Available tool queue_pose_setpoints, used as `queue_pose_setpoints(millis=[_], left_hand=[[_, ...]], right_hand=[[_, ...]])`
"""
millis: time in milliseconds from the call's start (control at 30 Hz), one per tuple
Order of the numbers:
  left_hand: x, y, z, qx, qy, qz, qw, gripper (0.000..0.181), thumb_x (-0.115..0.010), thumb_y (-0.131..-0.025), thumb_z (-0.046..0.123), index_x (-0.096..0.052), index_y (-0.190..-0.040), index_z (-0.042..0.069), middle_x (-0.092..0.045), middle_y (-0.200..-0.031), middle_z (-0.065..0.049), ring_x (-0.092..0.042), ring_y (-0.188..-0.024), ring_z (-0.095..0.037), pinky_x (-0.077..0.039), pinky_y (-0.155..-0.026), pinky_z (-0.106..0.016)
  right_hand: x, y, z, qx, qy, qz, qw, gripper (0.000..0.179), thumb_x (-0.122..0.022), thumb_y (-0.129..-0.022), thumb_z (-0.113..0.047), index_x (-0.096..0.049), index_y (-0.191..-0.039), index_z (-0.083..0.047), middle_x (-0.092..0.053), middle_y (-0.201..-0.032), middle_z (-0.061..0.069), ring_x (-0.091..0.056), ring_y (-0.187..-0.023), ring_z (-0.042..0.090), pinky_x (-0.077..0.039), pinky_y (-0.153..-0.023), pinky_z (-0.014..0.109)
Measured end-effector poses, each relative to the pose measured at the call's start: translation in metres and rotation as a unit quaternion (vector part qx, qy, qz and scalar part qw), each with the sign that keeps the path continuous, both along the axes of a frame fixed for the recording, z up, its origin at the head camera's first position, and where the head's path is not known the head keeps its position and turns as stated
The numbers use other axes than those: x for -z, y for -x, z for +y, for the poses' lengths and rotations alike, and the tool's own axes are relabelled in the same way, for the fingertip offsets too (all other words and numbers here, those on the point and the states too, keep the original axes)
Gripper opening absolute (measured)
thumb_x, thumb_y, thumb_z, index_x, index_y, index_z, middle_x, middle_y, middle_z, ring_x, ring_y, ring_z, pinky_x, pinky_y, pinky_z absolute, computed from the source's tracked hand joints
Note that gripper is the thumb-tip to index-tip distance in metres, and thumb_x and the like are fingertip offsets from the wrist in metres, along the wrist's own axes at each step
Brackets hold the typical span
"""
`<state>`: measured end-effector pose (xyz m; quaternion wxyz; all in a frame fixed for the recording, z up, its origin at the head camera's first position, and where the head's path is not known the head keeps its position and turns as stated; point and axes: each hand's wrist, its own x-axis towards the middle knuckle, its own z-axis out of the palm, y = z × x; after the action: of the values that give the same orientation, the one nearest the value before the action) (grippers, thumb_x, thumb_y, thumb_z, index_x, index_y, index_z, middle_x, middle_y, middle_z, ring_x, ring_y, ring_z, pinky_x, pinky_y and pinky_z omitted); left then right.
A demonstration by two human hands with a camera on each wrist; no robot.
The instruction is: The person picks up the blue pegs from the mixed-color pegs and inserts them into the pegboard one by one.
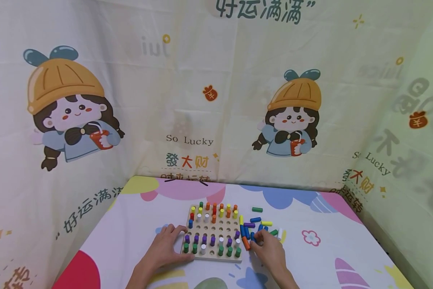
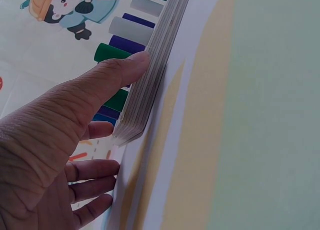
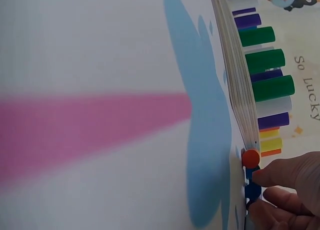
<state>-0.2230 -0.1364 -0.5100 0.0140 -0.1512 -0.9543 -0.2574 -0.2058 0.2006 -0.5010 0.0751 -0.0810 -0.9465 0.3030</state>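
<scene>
A wooden pegboard (image 1: pixel 212 229) stands on the table, with coloured pegs in several rows of its holes. My left hand (image 1: pixel 163 248) rests at its left front corner, thumb (image 2: pixel 117 72) laid along the front edge, index finger by the left side, the other fingers loosely spread. To the right of the board my right hand (image 1: pixel 270 251) is among loose pegs, pinching a blue peg (image 3: pixel 253 191) between thumb and fingers, which partly hide it. Next to that hand lies an orange peg (image 1: pixel 246 243), close to the board's right edge.
Loose pegs lie right of the board, among them a green peg (image 1: pixel 257 209), a yellow peg (image 1: pixel 266 223), a purple peg (image 1: pixel 249 225) and a white peg (image 1: pixel 279 233). A patterned cloth covers the table (image 1: pixel 310 265). Printed curtains (image 1: pixel 234 120) hang behind it and at the sides.
</scene>
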Motion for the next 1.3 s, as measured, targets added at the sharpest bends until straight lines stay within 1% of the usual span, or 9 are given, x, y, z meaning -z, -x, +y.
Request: queue_pose_setpoints(millis=[267,467,767,900,1033,1200,1300], left_hand=[[0.0,0.0,0.0,-0.003,0.0,-0.009,1.0,0.082,-0.085,-0.062,0.072,-0.061,-0.127,0.026,-0.049,-0.102,0.001,-0.047,-0.098,-0.022,-0.046,-0.089,-0.05],[-0.002,-0.001,0.001,-0.004,0.0,-0.013,0.9999,0.082,-0.086,-0.063,0.07,-0.061,-0.127,0.024,-0.049,-0.103,0.0,-0.046,-0.099,-0.023,-0.045,-0.089,-0.051],[-0.003,-0.002,0.001,-0.007,-0.001,-0.012,0.9999,0.083,-0.086,-0.062,0.071,-0.062,-0.127,0.024,-0.05,-0.102,0.0,-0.046,-0.098,-0.023,-0.045,-0.088,-0.051],[-0.002,-0.002,0.001,-0.009,0.003,-0.015,0.9998,0.083,-0.086,-0.062,0.071,-0.062,-0.127,0.025,-0.05,-0.104,0.001,-0.047,-0.098,-0.022,-0.046,-0.09,-0.051],[-0.002,-0.001,0.001,-0.007,0.003,-0.017,0.9998,0.083,-0.086,-0.062,0.071,-0.062,-0.127,0.025,-0.05,-0.104,0.0,-0.047,-0.099,-0.022,-0.046,-0.09,-0.052],[-0.002,-0.001,0.0,-0.007,0.002,-0.017,0.9998,0.084,-0.085,-0.062,0.071,-0.062,-0.128,0.025,-0.051,-0.105,0.0,-0.047,-0.099,-0.023,-0.046,-0.09,-0.052],[-0.001,-0.001,0.0,-0.005,0.003,-0.015,0.9999,0.084,-0.085,-0.062,0.071,-0.061,-0.128,0.024,-0.05,-0.104,0.0,-0.047,-0.099,-0.023,-0.046,-0.089,-0.052]], right_hand=[[-0.002,0.001,-0.002,0.006,-0.034,-0.005,0.9994,0.02,-0.081,-0.081,-0.011,-0.066,-0.094,-0.006,-0.065,-0.081,0.002,-0.053,-0.068,0.016,-0.049,-0.064,0.032],[-0.002,0.0,-0.002,0.009,-0.036,-0.005,0.9993,0.018,-0.078,-0.078,-0.007,-0.066,-0.091,-0.007,-0.063,-0.079,0.001,-0.051,-0.067,0.016,-0.047,-0.063,0.032],[-0.002,-0.002,0.0,0.017,-0.012,0.011,0.9997,0.019,-0.079,-0.077,-0.007,-0.065,-0.09,-0.006,-0.062,-0.078,0.001,-0.052,-0.066,0.014,-0.045,-0.058,0.029],[-0.003,-0.003,0.001,0.022,0.002,0.011,0.9997,0.019,-0.079,-0.077,-0.007,-0.065,-0.09,-0.006,-0.064,-0.079,0.001,-0.054,-0.068,0.015,-0.048,-0.061,0.031],[-0.004,-0.006,0.001,0.027,0.026,0.013,0.9992,0.02,-0.079,-0.077,-0.007,-0.065,-0.091,-0.006,-0.066,-0.082,0.003,-0.057,-0.072,0.017,-0.052,-0.064,0.033],[-0.006,-0.01,-0.001,0.029,0.052,0.025,0.9979,0.019,-0.078,-0.077,-0.006,-0.065,-0.091,-0.005,-0.067,-0.084,0.003,-0.061,-0.075,0.017,-0.054,-0.066,0.033],[-0.007,-0.013,-0.003,0.026,0.064,0.036,0.997,0.02,-0.079,-0.077,-0.007,-0.065,-0.091,-0.005,-0.067,-0.085,0.003,-0.063,-0.077,0.017,-0.056,-0.069,0.035]])
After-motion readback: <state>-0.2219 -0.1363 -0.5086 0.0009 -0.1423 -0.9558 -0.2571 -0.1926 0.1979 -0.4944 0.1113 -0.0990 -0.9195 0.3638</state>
